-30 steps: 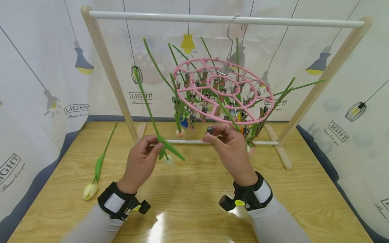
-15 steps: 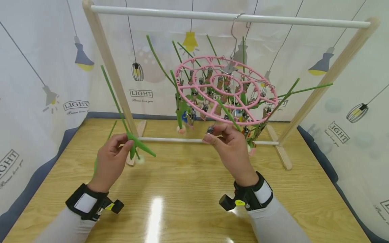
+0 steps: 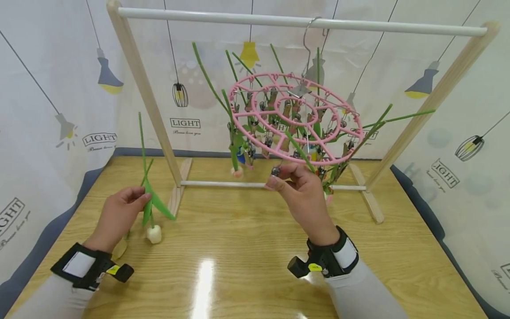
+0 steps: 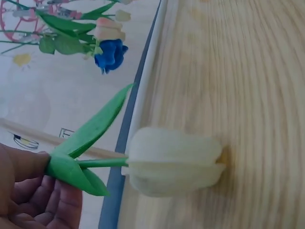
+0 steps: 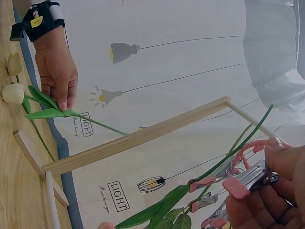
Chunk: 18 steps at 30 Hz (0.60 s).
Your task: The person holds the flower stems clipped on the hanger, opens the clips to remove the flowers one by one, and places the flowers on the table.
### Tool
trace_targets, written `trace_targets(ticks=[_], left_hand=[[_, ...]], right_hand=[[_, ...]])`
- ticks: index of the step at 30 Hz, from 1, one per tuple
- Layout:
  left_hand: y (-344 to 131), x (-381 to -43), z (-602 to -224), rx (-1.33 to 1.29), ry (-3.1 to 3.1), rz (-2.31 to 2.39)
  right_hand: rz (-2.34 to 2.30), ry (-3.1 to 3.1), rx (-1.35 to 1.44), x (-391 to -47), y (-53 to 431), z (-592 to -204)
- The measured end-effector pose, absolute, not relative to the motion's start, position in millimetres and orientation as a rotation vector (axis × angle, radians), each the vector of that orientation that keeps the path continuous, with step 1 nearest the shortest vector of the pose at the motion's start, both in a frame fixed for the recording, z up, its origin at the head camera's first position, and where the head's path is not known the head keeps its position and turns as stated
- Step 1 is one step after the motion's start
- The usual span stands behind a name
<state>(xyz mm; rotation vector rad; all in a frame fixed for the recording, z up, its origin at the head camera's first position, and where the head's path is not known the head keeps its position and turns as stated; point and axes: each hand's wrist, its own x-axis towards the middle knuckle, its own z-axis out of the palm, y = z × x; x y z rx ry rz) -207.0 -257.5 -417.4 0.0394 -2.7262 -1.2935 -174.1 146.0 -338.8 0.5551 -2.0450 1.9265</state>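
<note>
My left hand [image 3: 119, 215] pinches the green stem of a white tulip [image 3: 154, 234] by its leaves. The tulip hangs head down just over the table at left, its bloom large in the left wrist view. Beneath my left wrist lies a second, pale yellow tulip [image 3: 119, 249], partly hidden. My right hand [image 3: 304, 195] holds a metal clip [image 5: 245, 179] with pink tips between thumb and fingers, at the front of a round pink hanger [image 3: 245, 114]. Several flowers hang upside down from this hanger, among them a blue one [image 4: 110, 55].
A rack with a white top bar [image 3: 223, 17] and wooden legs [image 3: 430, 102] carries the hanger by a metal hook [image 3: 307, 48]. A low white bar [image 3: 223, 183] joins its feet. Lamp-printed cloth surrounds the wooden table [image 3: 247, 252].
My left hand has moved left and downward with the white tulip, to beside the lying tulip. The right hand stays in place with the clip.
</note>
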Motion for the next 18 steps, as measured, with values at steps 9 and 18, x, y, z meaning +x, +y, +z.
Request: trace_targets(ticks=[9, 18], left_hand=[[-280, -218, -431, 0.003, -3.008, -1.189], [-290, -232, -446, 0.008, -3.130, -0.915]], right_hand=[[1.926, -2.049, 0.538, -174, 145, -338], [1.898, -2.072, 0.532, -172, 146, -337]])
